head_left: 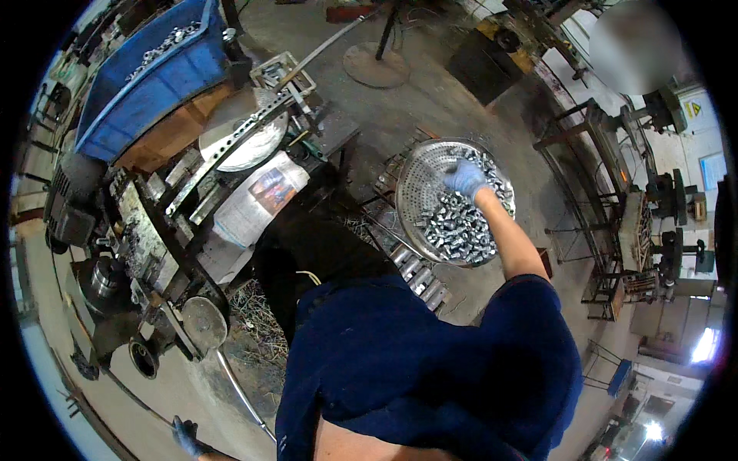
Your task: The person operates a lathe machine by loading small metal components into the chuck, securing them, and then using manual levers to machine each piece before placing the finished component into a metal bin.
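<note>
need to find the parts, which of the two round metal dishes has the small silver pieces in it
The perforated basin under the gloved right hand holds the silver pieces; the dish near the blue bin doesn't.

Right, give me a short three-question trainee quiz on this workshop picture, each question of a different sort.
1. True or false: the right hand reaches into the perforated metal basket of small metal parts.
2. Multiple choice: the blue crate at upper left holds A) rags B) small metal parts C) nothing D) bottles.
3. Fill in: the left hand, at the lower edge, wears a ____ glove.

Key: 1 true; 2 B; 3 blue.
</note>
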### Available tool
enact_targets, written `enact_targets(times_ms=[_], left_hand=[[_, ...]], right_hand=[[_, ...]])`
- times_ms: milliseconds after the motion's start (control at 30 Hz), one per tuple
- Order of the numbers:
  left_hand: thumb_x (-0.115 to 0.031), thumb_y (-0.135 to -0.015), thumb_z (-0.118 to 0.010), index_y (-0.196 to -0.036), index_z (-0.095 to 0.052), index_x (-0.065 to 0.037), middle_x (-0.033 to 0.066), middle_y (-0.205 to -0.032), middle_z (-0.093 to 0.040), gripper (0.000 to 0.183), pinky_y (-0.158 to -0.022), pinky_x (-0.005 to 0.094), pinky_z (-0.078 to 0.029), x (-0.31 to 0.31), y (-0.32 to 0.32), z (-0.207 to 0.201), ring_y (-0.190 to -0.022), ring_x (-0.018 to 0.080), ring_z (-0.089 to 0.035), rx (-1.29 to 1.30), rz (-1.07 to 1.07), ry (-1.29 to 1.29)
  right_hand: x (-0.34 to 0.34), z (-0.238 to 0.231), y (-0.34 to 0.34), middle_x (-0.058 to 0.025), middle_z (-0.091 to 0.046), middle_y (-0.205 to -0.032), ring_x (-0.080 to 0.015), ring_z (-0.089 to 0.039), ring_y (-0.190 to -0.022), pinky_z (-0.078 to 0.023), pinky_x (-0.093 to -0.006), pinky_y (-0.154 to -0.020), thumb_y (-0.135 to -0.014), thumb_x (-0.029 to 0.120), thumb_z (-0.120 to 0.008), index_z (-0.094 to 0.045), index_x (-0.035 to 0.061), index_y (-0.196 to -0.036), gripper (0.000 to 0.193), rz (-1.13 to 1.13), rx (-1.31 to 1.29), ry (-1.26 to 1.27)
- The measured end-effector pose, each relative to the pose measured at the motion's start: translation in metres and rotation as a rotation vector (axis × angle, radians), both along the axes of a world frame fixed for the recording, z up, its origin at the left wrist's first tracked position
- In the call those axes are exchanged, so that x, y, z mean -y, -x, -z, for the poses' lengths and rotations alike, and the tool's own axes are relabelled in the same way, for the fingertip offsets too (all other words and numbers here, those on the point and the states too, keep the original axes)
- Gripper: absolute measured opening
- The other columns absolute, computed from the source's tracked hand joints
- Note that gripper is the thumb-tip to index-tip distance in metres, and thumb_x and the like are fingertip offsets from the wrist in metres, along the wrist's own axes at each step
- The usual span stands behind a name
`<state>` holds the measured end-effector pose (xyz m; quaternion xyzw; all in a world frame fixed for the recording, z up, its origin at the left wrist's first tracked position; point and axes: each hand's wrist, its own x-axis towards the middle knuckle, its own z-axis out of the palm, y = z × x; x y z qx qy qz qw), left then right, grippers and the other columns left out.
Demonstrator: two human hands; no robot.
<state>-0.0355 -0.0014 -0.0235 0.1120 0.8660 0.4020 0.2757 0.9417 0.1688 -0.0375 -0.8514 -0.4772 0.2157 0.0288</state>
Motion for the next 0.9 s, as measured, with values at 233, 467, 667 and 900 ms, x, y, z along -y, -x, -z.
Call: enact_targets(times_ms=[233,467,667,900], left_hand=[[-0.031,-0.082,-0.067,-0.104,-0.057,-0.005,0.0031,-0.06,-0.048,0.035,-0.048,0.0284,-0.043,-0.003,-0.014,-0.009,-0.05,0.0139,-0.046,-0.058,0.086,-0.072],[-0.03,-0.083,-0.066,-0.107,-0.056,-0.003,0.0103,-0.082,-0.055,0.037,-0.064,0.0304,-0.048,-0.005,-0.021,-0.02,-0.074,0.0174,-0.054,-0.068,0.161,0.063],[-0.028,-0.09,-0.056,-0.133,-0.038,0.003,0.0167,-0.137,-0.041,0.056,-0.104,0.0325,-0.033,-0.042,-0.093,-0.086,-0.124,0.024,-0.042,-0.628,0.631,0.301],[-0.02,-0.086,-0.06,-0.118,-0.057,0.0,0.0134,-0.109,-0.064,0.037,-0.081,0.0307,-0.047,-0.197,-0.383,-0.176,-0.092,0.0197,-0.064,-0.507,1.156,-0.489]], right_hand=[[0.036,0.048,0.017,-0.0158,-0.065,-0.101,-0.0313,-0.063,-0.093,-0.048,-0.0377,-0.084,-0.07,0.053,-0.06,-0.069,0.0063,-0.096,0.054,-0.397,0.297,0.389],[0.01,0.009,0.035,-0.0152,-0.066,-0.1,-0.0301,-0.063,-0.094,-0.048,-0.0391,-0.084,-0.069,0.049,-0.062,-0.069,0.0071,-0.094,0.049,-0.363,0.295,0.425],[-0.03,-0.043,0.078,-0.0162,-0.066,-0.091,-0.0306,-0.061,-0.09,-0.048,-0.04,-0.082,-0.076,0.046,-0.061,-0.071,0.0114,-0.086,0.038,-0.435,-0.057,-0.264],[-0.092,-0.139,0.291,-0.0143,-0.059,-0.104,-0.0325,-0.055,-0.092,-0.047,-0.0408,-0.075,-0.07,0.032,-0.072,-0.066,0.0133,-0.086,0.026,-1.192,-0.32,-1.017]])
